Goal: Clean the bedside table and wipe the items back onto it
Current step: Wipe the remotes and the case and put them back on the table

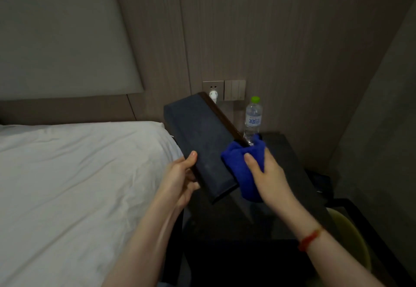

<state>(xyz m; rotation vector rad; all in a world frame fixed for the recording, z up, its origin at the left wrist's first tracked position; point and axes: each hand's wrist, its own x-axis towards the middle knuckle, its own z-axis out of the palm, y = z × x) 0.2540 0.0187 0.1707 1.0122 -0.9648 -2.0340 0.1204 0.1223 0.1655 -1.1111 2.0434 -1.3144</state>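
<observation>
A long dark box [200, 138] with a brown wooden edge is lifted and tilted above the black bedside table [290, 169]. My left hand [180, 178] grips its near left edge, thumb on the top face. My right hand [267, 174] holds a bunched blue cloth [243, 165] against the box's right side near the lower end. A clear water bottle [252, 118] with a green cap stands upright at the table's back, just behind the cloth.
A bed with a white sheet [78, 185] lies to the left, close to the table. A wall socket with a white plug [213, 94] and a switch panel [234, 90] sit behind the box. A yellowish round object [351, 237] shows low at right.
</observation>
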